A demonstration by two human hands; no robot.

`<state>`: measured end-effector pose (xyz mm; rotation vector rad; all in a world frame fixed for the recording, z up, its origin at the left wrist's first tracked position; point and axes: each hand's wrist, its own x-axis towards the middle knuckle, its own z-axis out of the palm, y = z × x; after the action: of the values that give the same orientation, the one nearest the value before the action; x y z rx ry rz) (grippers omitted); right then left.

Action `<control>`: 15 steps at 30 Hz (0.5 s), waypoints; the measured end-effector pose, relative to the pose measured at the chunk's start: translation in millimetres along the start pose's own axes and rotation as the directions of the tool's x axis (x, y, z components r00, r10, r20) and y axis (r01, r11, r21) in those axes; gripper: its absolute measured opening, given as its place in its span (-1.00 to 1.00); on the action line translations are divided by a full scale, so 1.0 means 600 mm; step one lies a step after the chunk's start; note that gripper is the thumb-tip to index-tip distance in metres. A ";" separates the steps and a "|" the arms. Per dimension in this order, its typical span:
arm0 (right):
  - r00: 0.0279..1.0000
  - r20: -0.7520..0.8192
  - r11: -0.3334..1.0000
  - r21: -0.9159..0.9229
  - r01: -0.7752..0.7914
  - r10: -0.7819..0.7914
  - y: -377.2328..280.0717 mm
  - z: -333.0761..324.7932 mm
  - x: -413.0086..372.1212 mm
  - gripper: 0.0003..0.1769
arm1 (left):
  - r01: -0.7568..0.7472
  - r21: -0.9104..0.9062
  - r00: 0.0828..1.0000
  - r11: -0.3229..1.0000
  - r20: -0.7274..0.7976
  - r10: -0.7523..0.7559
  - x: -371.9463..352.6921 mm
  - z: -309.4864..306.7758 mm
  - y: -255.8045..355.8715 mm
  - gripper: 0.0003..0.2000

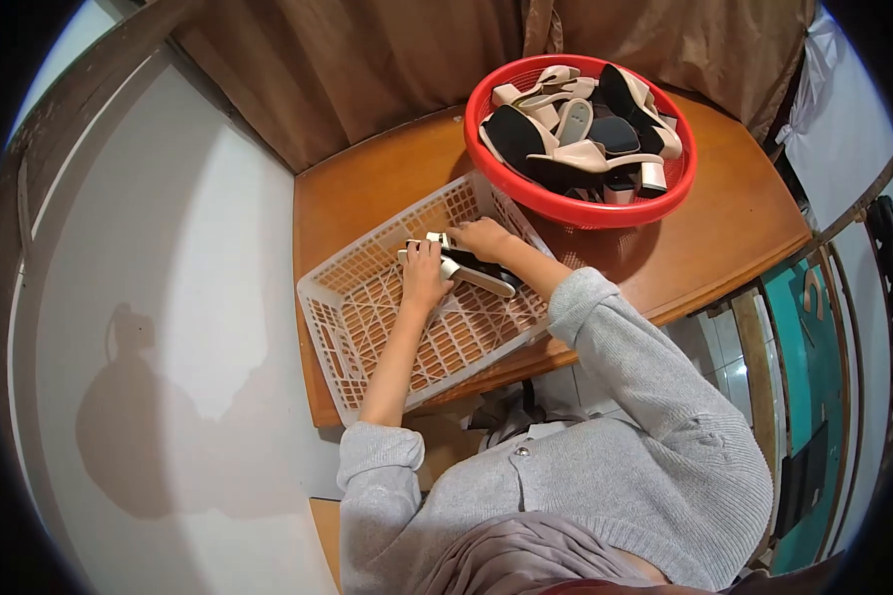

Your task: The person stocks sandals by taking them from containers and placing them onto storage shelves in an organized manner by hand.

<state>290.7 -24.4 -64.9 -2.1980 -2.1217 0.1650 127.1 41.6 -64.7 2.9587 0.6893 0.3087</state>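
Observation:
My left hand (425,274) is closed on a cream and black heeled sandal (484,282), its sole turned up toward the right. Just beside it, my right hand (481,240) grips the far side of a dark-soled heeled sandal (474,260) lying against the first. Both sandals are inside a white plastic crate (352,367), near its right end. My fingers partly hide them. Behind the crate to the right, a red plastic basket (496,178) holds several cream and black heeled sandals (585,154) piled at different angles.
The crate and basket stand on a brown wooden table (734,188), close together. Brown curtains (367,79) hang behind it, and a white wall (169,297) rises on the left. A teal board (814,367) is beyond the table's right edge.

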 end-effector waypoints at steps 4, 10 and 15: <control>0.994 -0.056 0.989 0.112 0.098 -0.092 0.000 0.006 0.000 -0.63 | -0.102 0.061 0.990 0.993 -0.089 0.108 -0.025 -0.009 -0.020 -0.43; 0.920 -0.287 0.925 0.189 0.329 -0.268 -0.011 0.022 0.009 -0.69 | -0.077 -0.089 0.997 0.993 -0.030 0.075 -0.078 -0.037 -0.043 -0.56; 0.898 -0.438 0.783 0.546 0.298 -0.036 -0.044 -0.078 -0.011 -0.70 | 0.253 -0.262 0.962 0.931 0.168 -0.214 -0.138 -0.121 -0.080 -0.63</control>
<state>270.9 -29.4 -14.7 -1.5006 -1.7046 0.2948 18.5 50.4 -14.3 2.5683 0.8881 0.1653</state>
